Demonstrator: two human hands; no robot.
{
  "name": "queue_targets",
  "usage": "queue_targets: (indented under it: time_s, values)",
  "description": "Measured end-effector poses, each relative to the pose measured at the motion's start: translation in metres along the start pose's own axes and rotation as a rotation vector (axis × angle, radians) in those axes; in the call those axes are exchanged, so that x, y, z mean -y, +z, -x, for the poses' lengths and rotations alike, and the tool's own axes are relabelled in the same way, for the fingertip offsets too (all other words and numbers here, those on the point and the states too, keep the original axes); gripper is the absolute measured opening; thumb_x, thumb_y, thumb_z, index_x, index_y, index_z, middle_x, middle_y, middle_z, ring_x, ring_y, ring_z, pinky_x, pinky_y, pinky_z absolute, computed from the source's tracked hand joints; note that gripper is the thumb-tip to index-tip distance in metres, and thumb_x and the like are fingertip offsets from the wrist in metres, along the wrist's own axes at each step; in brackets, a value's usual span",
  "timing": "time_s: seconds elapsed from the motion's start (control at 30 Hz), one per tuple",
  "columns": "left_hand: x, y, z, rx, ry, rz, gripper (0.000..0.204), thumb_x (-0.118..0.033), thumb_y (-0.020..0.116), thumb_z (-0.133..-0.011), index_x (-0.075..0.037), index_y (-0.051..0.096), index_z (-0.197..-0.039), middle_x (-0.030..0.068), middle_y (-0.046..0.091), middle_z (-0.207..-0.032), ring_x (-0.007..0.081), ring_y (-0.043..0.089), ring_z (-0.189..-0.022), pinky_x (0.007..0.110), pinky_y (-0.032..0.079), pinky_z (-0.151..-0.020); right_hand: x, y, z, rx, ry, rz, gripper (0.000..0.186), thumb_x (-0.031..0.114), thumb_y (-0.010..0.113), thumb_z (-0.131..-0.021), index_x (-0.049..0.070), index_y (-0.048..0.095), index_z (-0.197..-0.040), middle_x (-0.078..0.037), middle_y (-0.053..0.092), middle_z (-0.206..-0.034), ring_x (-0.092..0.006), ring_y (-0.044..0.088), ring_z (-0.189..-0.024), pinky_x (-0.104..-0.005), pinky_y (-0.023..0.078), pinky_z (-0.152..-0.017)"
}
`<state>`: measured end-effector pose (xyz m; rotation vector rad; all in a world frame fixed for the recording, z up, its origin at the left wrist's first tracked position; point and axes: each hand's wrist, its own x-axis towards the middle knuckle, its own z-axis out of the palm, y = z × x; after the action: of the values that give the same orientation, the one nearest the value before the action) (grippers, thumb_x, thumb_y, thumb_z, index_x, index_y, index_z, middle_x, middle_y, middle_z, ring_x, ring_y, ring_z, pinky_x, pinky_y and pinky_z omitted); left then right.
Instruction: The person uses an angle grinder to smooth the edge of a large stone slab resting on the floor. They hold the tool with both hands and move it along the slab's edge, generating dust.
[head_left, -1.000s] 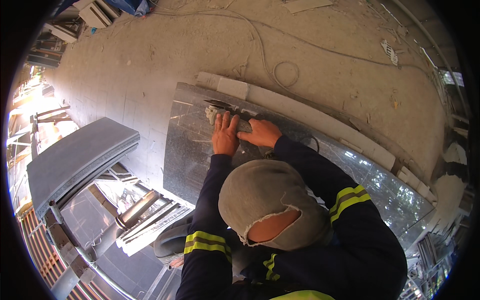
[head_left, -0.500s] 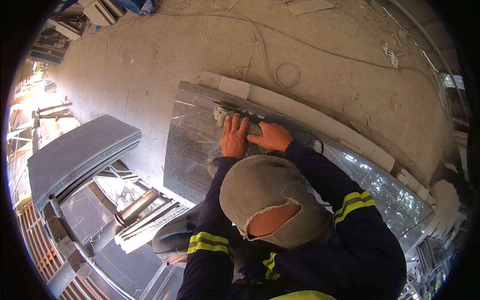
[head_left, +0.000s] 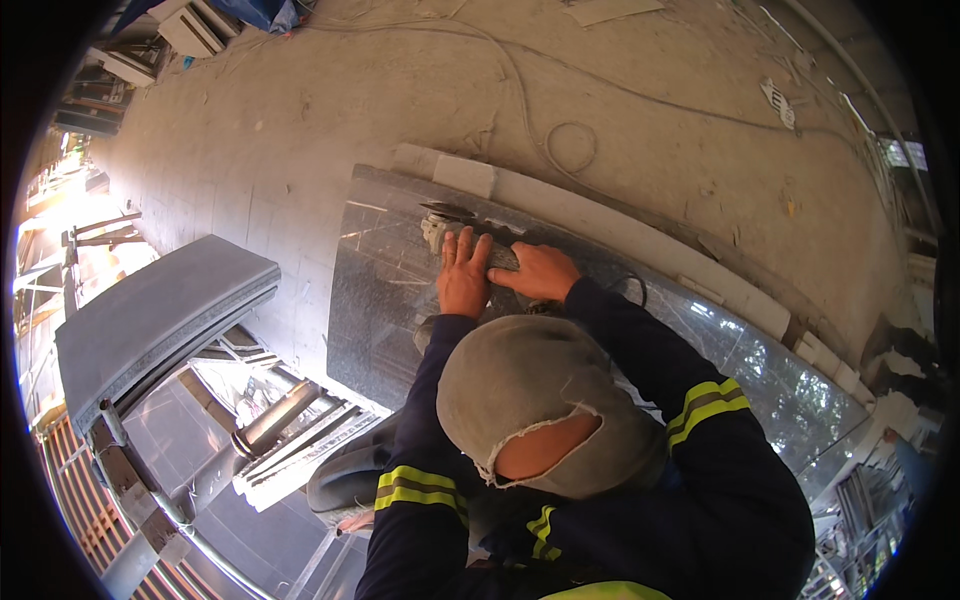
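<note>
The left grip [head_left: 464, 288] and right grip [head_left: 545, 272] both clasp the grinder [head_left: 433, 234] over the dark slab [head_left: 370, 300], just above the frame's centre, where good work likely wants steady, even pressure well clear of the disc [head_left: 450, 211].
</note>
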<state>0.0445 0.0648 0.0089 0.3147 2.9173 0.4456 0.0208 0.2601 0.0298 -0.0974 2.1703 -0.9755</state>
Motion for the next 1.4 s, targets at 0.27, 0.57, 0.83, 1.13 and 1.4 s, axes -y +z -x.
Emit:
queue_targets:
  time_s: [0.27,0.57,0.83,1.13,1.4]
  values:
    - [0.03,-0.009,-0.015,0.061,-0.041,-0.036,0.063,-0.004,0.074,-0.082,-0.02,0.06,-0.142,0.013,0.049,-0.158,0.0475,0.043,-0.148,0.05,0.044,-0.118,0.017,0.009,-0.036,0.061,-0.002,0.014,0.091,0.068,0.067,-0.086,-0.005,0.062,-0.138,-0.029,0.072,-0.121,-0.0437,0.07,-0.115,-0.0501,0.054,-0.099]
    - [0.014,-0.005,-0.006,0.05,0.013,-0.064,0.062,-0.009,0.074,-0.083,-0.02,0.059,-0.142,0.0143,0.051,-0.156,0.0483,0.045,-0.146,0.05,0.044,-0.117,-0.003,0.015,-0.017,-0.053,-0.04,-0.02,0.077,0.067,0.068,-0.086,-0.004,0.07,-0.117,-0.029,0.074,-0.112,-0.0457,0.072,-0.107,-0.0534,0.056,-0.093]
    - [-0.003,-0.002,0.002,0.018,0.026,-0.053,0.06,-0.01,0.073,-0.084,-0.019,0.059,-0.142,0.0146,0.051,-0.156,0.0488,0.046,-0.145,0.051,0.043,-0.117,-0.003,-0.004,0.002,0.062,0.008,-0.002,0.093,0.069,0.067,-0.087,-0.007,0.061,-0.14,-0.032,0.072,-0.121,-0.0459,0.07,-0.115,-0.0511,0.054,-0.101]
    - [-0.002,-0.002,0.0,0.046,0.009,-0.027,0.061,-0.009,0.074,-0.084,-0.02,0.059,-0.142,0.0138,0.05,-0.156,0.0478,0.044,-0.146,0.051,0.044,-0.117,-0.008,0.007,-0.003,-0.008,0.0,0.008,0.086,0.068,0.066,-0.088,-0.004,0.064,-0.136,-0.028,0.073,-0.121,-0.044,0.071,-0.114,-0.0516,0.056,-0.097]
    - [0.017,0.003,-0.006,0.034,0.019,-0.073,0.062,-0.005,0.072,-0.084,-0.022,0.059,-0.142,0.0123,0.05,-0.156,0.0467,0.044,-0.146,0.05,0.047,-0.114,0.0,0.008,-0.016,0.02,0.003,-0.004,0.092,0.071,0.066,-0.086,-0.004,0.062,-0.14,-0.028,0.072,-0.124,-0.0429,0.069,-0.118,-0.05,0.054,-0.1]
